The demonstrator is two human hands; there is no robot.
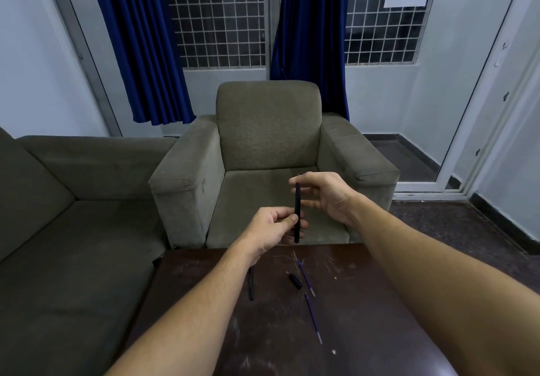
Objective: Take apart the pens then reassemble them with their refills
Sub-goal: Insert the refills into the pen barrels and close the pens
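The room was dim, with blue curtains [152,54] over grilled windows, a grey-green armchair [267,130] and a matching sofa [73,200] beyond a dark, scratched desk [204,332].

Above the far edge of the desk, both hands held a black pen [297,209] nearly upright. The left hand [274,225] gripped its lower part, fingers curled round the barrel and thumb across it, probably to steady the pen while the other end was worked. The right hand [327,194] met the top end with thumb and forefinger pinched together there and the other fingers loosely bent. Whether it pinched the pen's tip piece or a refill end was too small to tell. Holding the pen on end, clear of the desk, probably gave each hand one end to twist or pull against.

The pen looked slim, matt and wholly black, with no clip or cap visible on it.

The loose parts lay on the desk below the hands, within easy reach. A second black pen barrel [251,285] lay partly under the left forearm. A short black cap [295,281] lay just beside a thin blue refill [306,278], and another blue refill [314,320] lay nearer the person. With two refills out, the work seemed to be in the taking-apart stage or early in reassembly.
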